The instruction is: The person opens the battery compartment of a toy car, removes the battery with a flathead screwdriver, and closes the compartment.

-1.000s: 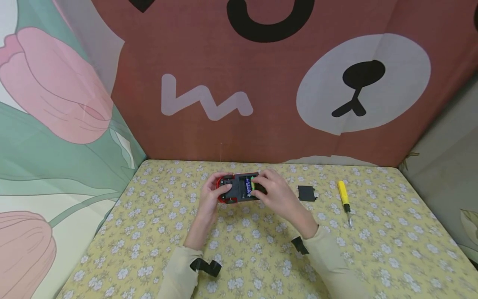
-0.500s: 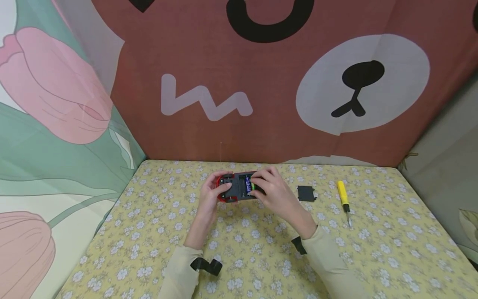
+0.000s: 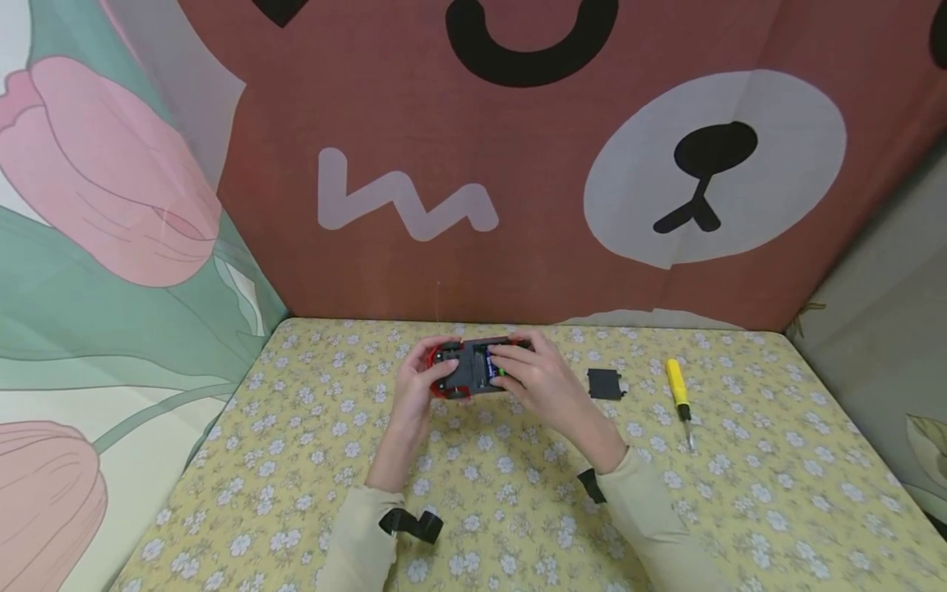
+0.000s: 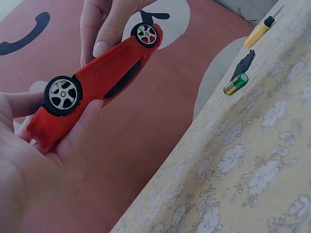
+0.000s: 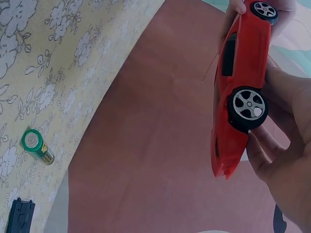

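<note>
A red toy car (image 3: 462, 374) is held upside down above the table, its dark underside facing up. My left hand (image 3: 414, 386) grips the front end, thumb on the underside. Inside the uncovered battery compartment lie blue batteries (image 3: 490, 366) and a bit of green. Over that compartment, my right hand (image 3: 546, 380) has its thumb and fingers bent in, pinching a green battery (image 3: 501, 372) that they mostly hide. Both wrist views show the car side-on, with its wheels (image 4: 63, 94) and a dark window (image 5: 228, 56).
Another green battery (image 5: 38, 147) lies on the flowered tablecloth (image 3: 296, 460), hidden from the head view. To the right are a black battery cover (image 3: 605, 384) and a yellow screwdriver (image 3: 677, 390). A printed bear curtain (image 3: 444, 271) stands behind the table.
My right fingers have shifted slightly left and lower over the compartment, covering more of the green battery. My left hand keeps its grip, and the car has barely moved.
</note>
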Action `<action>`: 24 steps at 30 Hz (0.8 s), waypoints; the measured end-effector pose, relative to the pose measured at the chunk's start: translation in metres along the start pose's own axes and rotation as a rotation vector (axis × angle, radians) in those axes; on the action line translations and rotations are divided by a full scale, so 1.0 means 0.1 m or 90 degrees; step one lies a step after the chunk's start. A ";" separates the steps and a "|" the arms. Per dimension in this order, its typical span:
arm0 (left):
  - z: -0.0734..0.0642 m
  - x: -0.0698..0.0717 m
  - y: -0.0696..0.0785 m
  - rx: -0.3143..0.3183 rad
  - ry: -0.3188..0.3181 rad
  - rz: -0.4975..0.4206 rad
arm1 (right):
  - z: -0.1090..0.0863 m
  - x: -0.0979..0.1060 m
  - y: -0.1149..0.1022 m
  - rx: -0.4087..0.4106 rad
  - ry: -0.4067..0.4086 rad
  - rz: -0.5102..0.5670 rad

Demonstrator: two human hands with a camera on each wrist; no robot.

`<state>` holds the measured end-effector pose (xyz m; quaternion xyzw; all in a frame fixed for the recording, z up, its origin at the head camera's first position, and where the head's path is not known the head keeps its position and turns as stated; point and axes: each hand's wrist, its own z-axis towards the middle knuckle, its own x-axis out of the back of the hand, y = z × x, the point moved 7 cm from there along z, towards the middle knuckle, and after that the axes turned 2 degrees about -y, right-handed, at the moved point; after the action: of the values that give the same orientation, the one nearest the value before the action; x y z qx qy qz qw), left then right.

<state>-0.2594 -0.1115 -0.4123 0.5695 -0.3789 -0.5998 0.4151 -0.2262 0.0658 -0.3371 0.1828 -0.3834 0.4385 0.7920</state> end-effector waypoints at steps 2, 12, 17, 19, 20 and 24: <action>0.01 0.01 0.00 0.001 0.008 0.001 | 0.00 -0.01 0.00 0.005 -0.002 -0.012; 0.02 0.02 0.00 0.023 0.025 0.010 | -0.02 -0.05 -0.03 0.005 -0.030 -0.045; 0.02 0.02 0.01 0.032 0.021 0.019 | -0.03 -0.04 -0.04 0.012 -0.017 -0.032; 0.03 0.02 0.02 0.032 0.016 0.014 | -0.03 -0.03 -0.04 0.016 -0.013 -0.027; 0.03 0.02 0.02 0.030 0.015 0.013 | -0.03 -0.03 -0.05 0.019 -0.011 -0.025; 0.04 0.02 0.04 0.021 0.017 0.008 | -0.04 -0.02 -0.06 0.027 -0.002 -0.020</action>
<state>-0.2631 -0.1146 -0.4090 0.5818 -0.3869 -0.5833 0.4142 -0.2200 0.0640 -0.3407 0.2059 -0.3723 0.4341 0.7941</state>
